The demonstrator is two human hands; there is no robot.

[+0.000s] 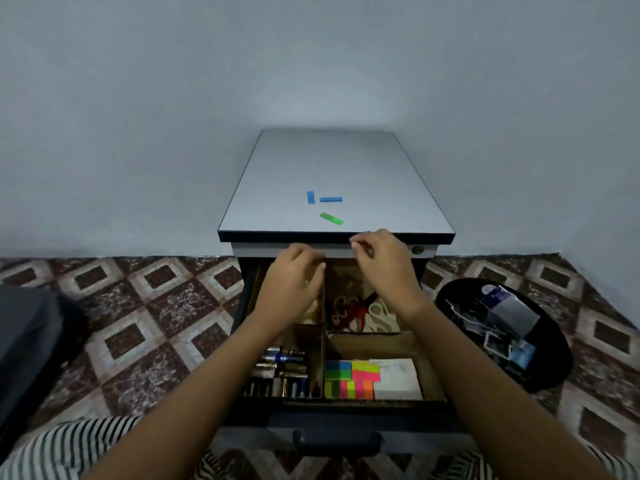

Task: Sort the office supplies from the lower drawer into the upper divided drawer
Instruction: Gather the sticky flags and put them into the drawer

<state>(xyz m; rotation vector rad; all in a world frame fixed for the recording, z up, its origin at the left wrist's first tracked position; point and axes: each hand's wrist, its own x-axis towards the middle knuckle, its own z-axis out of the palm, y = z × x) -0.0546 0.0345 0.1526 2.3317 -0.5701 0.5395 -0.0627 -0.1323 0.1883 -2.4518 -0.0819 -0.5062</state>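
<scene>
Fingers [358,245] of the right hand [381,268] pinched narrow at the counter [329,161] edge. Left hand [291,285] curled over the far-left compartment. Contents of either grip impossible to tell.

Beneath, upper drawer [429,368] split by cardboard into four: batteries [280,372] near left, sticky notes [351,375] near right, scissors [360,313] far right.

On the smooth grey counter, two blue flags [310,197], one green flag [331,218].

Diamond-patterned tile floor [156,306], pale wall [311,64].

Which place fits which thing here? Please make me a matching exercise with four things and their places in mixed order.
Things:
1. batteries
2. sticky notes
3. scissors
4. green strip

Places:
A. cabinet top
B. near right compartment
C. far right compartment
D. near left compartment

Pairs: 1-D, 2-B, 3-C, 4-A
</scene>
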